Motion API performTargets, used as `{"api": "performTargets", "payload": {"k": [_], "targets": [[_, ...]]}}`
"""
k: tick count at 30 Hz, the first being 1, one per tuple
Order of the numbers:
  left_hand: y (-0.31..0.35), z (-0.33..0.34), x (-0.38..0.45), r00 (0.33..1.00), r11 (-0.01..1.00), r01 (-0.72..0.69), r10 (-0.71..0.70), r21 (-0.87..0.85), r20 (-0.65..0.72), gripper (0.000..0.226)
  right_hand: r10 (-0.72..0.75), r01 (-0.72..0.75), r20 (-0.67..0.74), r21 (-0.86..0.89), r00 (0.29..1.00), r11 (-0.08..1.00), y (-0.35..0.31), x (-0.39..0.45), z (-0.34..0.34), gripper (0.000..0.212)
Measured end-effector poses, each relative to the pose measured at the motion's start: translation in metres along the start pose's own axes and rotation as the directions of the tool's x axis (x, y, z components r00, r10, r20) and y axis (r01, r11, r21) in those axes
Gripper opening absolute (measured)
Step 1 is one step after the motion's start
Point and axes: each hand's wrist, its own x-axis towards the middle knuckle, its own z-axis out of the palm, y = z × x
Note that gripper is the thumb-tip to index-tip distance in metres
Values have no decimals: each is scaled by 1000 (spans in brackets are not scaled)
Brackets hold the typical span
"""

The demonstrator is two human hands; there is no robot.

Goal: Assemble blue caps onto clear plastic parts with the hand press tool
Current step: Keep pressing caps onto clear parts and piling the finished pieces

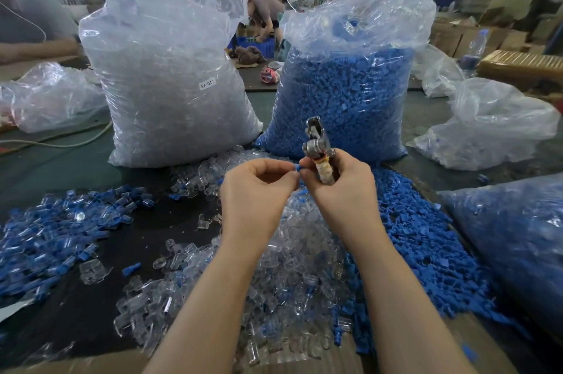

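Where fingertips meet, small blue cap [297, 167]

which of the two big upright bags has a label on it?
The left bag of clear parts: a white sticker reading SJ-017. The blue-cap bag beside it shows none.

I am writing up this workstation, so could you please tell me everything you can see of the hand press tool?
The press tool is a small plier-like tool of worn silvery metal. Its head points up and away, with a round pivot below it. The handle is wrapped in dirty whitish tape or cloth, with an orange band at the top. The right hand grips the handle, holding the tool upright above the piles of parts. Whether anything sits in its head cannot be told.
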Motion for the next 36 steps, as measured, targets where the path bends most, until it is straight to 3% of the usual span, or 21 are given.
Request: {"api": "performTargets", "payload": {"k": [11,25,36], "targets": [[-3,0,-1,999,999,-22,23,43,-34,9,31,-41,126,76,991,996,1,0,-7,15],[1,-7,3,997,949,52,-29,-312,77,10,119,-99,394,-71,912,993,4,-1,-22,9],[1,-9,4,993,945,46,-8,-324,118,9,91,-21,407,-172,909,985,2,-1,-20,10]]}}
